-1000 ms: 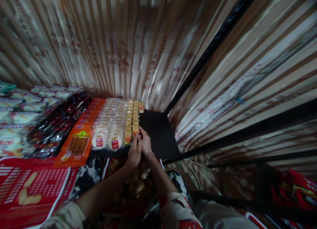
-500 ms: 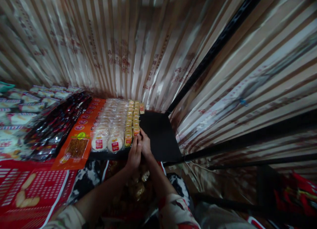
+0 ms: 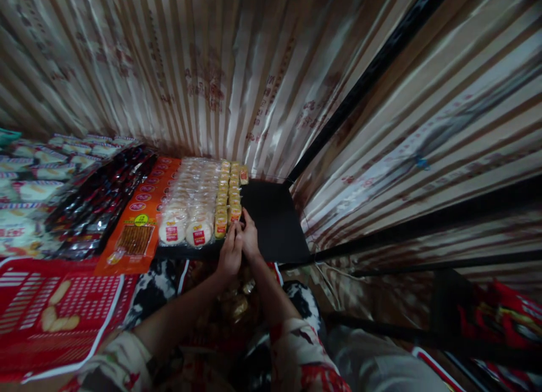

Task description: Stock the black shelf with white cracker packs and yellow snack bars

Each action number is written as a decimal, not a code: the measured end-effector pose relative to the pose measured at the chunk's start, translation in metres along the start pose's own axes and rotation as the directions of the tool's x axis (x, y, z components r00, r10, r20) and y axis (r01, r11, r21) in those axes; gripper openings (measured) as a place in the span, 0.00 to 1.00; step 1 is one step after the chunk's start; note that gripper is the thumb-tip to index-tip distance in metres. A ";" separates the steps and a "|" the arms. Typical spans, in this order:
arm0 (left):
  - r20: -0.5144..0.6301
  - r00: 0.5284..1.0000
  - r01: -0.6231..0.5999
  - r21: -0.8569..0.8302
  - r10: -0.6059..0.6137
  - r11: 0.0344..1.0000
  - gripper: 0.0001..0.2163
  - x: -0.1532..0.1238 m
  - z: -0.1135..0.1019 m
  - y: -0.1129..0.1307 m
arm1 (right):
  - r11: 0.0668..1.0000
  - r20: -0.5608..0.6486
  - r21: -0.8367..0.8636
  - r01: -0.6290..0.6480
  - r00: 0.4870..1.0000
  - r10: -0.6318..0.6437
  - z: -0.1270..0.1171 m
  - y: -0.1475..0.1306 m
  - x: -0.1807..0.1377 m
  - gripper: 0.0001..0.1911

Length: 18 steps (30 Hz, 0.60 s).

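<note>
On a black shelf [image 3: 275, 222] stand two rows of small yellow snack packets [image 3: 221, 221] with red labels. At the near end of the right-hand row my right hand [image 3: 249, 238] has its fingers along the side of the front packet [image 3: 234, 212]. My left hand [image 3: 231, 251] presses against it from the left, fingers together. Its fingertips meet the right hand just below that packet; what lies between them is hidden. A single yellow packet [image 3: 243, 175] sits off to the right at the back. Left of the rows are round white crackers [image 3: 199, 232] in clear wrap.
An orange snack bag [image 3: 138, 234], dark shiny packets [image 3: 97, 205] and white packets [image 3: 38, 191] continue leftward. Below stands a red basket [image 3: 97, 301] with a few pale pieces [image 3: 59, 318] in it. Gold-wrapped packets [image 3: 237, 307] lie beneath my forearms. A black post [image 3: 339, 115] rises behind the shelf.
The view has tilted slightly, so the shelf and goods appear a little higher. Both hands stay together at the front of the yellow rows, with hardly any movement.
</note>
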State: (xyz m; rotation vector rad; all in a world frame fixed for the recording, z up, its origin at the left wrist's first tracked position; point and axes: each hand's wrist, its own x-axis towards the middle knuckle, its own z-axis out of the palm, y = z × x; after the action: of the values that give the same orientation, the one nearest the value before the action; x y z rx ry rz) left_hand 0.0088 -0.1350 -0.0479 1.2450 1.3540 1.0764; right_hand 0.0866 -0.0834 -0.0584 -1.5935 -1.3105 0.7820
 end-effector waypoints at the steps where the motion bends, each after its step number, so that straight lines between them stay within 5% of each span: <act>1: 0.008 1.000 0.000 0.008 0.000 1.000 0.22 -0.002 -0.001 0.000 | 1.000 -0.019 0.001 -0.021 1.000 0.021 -0.001 0.000 -0.003 0.28; 8: -0.032 0.999 -0.035 0.057 0.037 0.998 0.18 -0.033 -0.008 -0.012 | 0.992 -0.185 0.127 -0.028 0.981 0.052 -0.012 0.006 -0.051 0.21; 11: 0.021 0.997 -0.070 0.110 0.068 0.991 0.13 -0.053 -0.015 -0.018 | 0.987 -0.167 0.150 -0.062 0.982 0.088 -0.016 0.012 -0.085 0.20; 18: 0.132 0.987 0.057 0.242 -0.091 0.969 0.15 -0.084 -0.022 -0.054 | 0.912 -0.115 -0.326 -0.247 0.968 0.221 -0.017 0.055 -0.145 0.15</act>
State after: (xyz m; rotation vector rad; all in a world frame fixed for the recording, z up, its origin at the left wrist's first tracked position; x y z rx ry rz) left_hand -0.0195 -0.2231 -0.0911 1.4057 1.4375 0.7740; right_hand 0.0891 -0.2294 -0.1120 -2.0656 -1.2616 0.6532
